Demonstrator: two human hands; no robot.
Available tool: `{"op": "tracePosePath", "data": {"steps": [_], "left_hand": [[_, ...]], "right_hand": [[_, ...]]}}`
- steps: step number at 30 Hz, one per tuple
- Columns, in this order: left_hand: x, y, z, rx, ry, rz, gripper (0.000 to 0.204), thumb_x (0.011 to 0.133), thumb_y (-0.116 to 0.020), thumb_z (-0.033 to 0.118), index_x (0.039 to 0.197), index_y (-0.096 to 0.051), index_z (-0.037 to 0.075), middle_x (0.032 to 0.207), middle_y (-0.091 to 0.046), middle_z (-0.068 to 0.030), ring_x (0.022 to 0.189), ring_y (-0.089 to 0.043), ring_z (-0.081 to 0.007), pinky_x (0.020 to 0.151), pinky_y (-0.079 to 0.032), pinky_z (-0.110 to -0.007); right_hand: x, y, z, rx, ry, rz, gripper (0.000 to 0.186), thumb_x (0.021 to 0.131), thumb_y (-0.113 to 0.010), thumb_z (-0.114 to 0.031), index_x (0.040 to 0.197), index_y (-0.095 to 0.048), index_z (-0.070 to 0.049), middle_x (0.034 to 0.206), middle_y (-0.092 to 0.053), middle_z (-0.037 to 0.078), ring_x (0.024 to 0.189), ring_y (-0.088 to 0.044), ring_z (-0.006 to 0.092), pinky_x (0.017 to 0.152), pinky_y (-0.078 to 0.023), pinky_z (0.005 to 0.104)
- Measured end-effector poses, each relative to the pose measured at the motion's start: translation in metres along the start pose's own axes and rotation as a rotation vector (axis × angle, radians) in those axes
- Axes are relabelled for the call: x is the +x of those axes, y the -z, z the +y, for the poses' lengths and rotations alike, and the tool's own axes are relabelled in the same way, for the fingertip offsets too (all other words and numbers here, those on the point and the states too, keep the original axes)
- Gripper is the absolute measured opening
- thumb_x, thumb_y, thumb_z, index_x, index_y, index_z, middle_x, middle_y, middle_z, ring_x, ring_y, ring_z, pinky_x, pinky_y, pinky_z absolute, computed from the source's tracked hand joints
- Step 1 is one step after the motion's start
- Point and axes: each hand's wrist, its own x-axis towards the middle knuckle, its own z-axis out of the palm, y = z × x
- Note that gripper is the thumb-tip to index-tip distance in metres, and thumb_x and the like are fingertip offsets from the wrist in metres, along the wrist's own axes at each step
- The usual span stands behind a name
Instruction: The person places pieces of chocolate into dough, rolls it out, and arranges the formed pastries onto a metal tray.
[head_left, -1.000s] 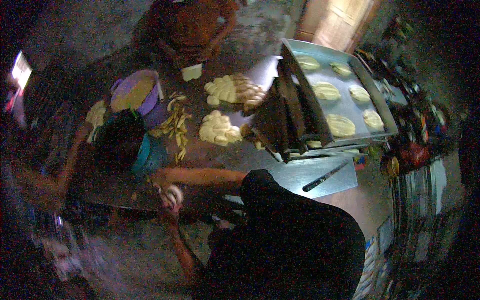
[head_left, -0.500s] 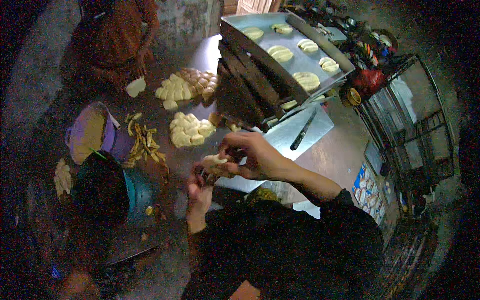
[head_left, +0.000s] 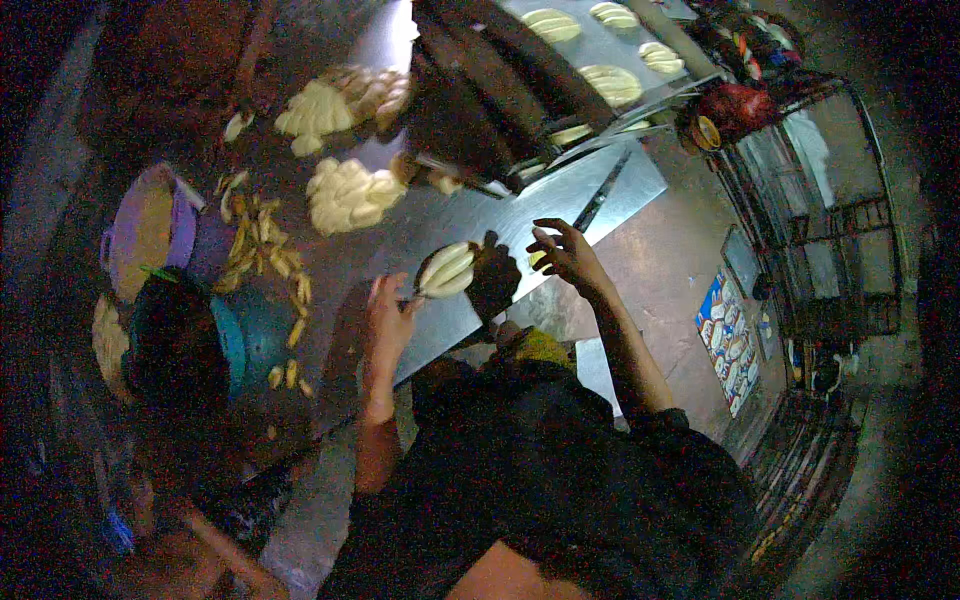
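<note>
A ridged oval piece of dough lies on the shiny metal sheet in front of me. My left hand is beside the dough's lower left end, its fingers loosely apart; whether a fingertip touches the dough is hard to tell. To the right, my right hand hovers above the sheet with spread, bent fingers, and its shadow falls next to the dough. A small yellow thing shows by its fingers, apparently beneath them. Beyond that hand lies a long dark tool, perhaps a knife.
At the back, a metal tray carries several ridged doughs. Heaped dough pieces and yellow-brown strips lie left. A purple bucket and teal bucket stand there; people work nearby. Wire racks stand right.
The dough that was between both hands now lies on the sheet. My right hand has moved off to the right and opened; my left is a little lower-left to it. The view has shifted.
</note>
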Motion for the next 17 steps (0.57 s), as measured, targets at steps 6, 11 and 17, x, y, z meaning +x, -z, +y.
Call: {"op": "tracePosePath", "data": {"steps": [6,11,17], "left_hand": [[-0.018,-0.025,0.015,-0.056,0.08,0.039,0.043,0.088,-0.072,0.012,0.128,-0.057,0.003,0.113,-0.06,-0.0172,0.096,-0.062,-0.0305,0.084,-0.051,-0.041],[-0.042,0.002,0.09,-0.015,0.185,0.289,0.035,0.096,-0.065,0.015,0.128,-0.057,0.002,0.118,-0.06,-0.0186,0.103,-0.061,-0.031,0.089,-0.05,-0.037],[-0.027,-0.05,0.157,-0.26,0.137,0.259,0.035,0.099,-0.062,0.015,0.133,-0.056,0.007,0.13,-0.059,-0.0155,0.11,-0.059,-0.0298,0.1,-0.043,-0.035]], "right_hand": [[0.029,0.15,-0.078,0.664,0.152,0.302,0.079,0.094,-0.052,-0.066,0.149,-0.034,-0.012,0.121,-0.061,0.015,0.107,-0.06,0.0284,0.091,-0.05,0.0494],[0.041,0.258,-0.163,0.699,0.037,0.024,0.088,0.086,-0.054,-0.076,0.137,-0.042,-0.006,0.112,-0.058,0.019,0.108,-0.062,0.0317,0.098,-0.047,0.0548],[-0.026,0.311,-0.075,0.95,-0.024,0.09,0.072,0.09,-0.051,-0.073,0.137,-0.048,-0.018,0.105,-0.062,0.017,0.103,-0.063,0.0339,0.094,-0.047,0.0571]]}}
